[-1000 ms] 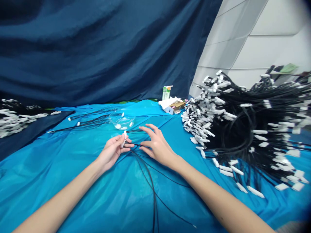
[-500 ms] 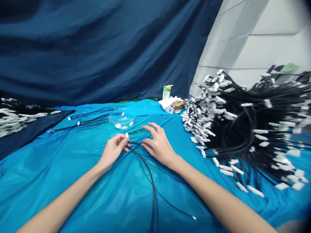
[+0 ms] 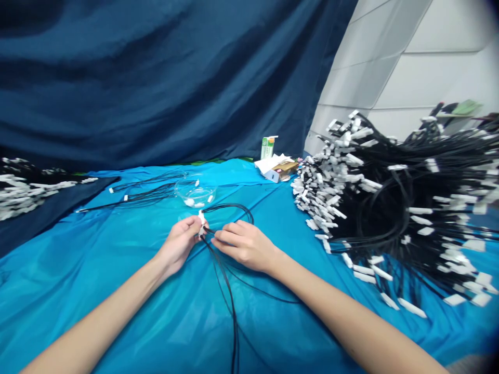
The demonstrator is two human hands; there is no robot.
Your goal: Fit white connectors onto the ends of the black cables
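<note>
Between the thumb and fingers of my left hand (image 3: 182, 240) is a white connector (image 3: 201, 218), its top end showing above the fingertips. Black cables (image 3: 233, 306) run from it, some looping up to the right, others hanging down across the blue cloth. My right hand (image 3: 249, 246) is closed just right of the connector, its fingertips pinching a black cable (image 3: 209, 230) close to where it meets the connector. The curled fingers hide part of that cable. Beyond my left hand stands a clear round bowl (image 3: 196, 192) with several small white connectors in it.
A large heap of black cables with white connectors (image 3: 358, 182) fills the right side. More cables lie at the back left (image 3: 148, 195), and another pile (image 3: 35, 184) is at the far left. A small carton (image 3: 267, 148) and an opened box (image 3: 284, 169) stand behind.
My right hand has moved slightly left and down, and its spread fingers have closed on a cable. The upper cables now bow into a loop. The hanging cables have shifted left.
</note>
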